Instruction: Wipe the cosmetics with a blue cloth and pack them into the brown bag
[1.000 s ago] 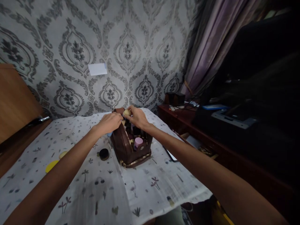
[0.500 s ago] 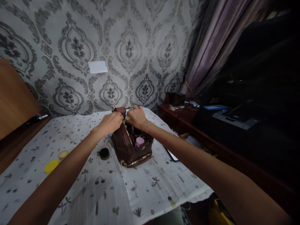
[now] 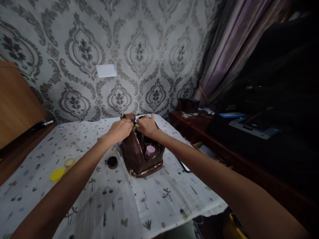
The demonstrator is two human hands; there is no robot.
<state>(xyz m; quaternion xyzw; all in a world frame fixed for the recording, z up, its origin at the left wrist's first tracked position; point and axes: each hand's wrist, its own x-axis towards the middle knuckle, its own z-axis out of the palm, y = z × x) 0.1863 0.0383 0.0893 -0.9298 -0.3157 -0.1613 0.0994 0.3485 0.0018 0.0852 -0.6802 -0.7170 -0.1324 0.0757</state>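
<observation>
My left hand (image 3: 121, 129) is curled closed on the top edge of the brown pouch (image 3: 136, 157), which stands open mid-table on the printed cloth (image 3: 159, 196). My right hand (image 3: 147, 125) bends over its opening; whether it grips anything I cannot tell. A pink-capped bottle (image 3: 150, 151) stands inside.

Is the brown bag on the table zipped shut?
No, the brown bag stands open, with a pink-capped bottle showing inside.
</observation>
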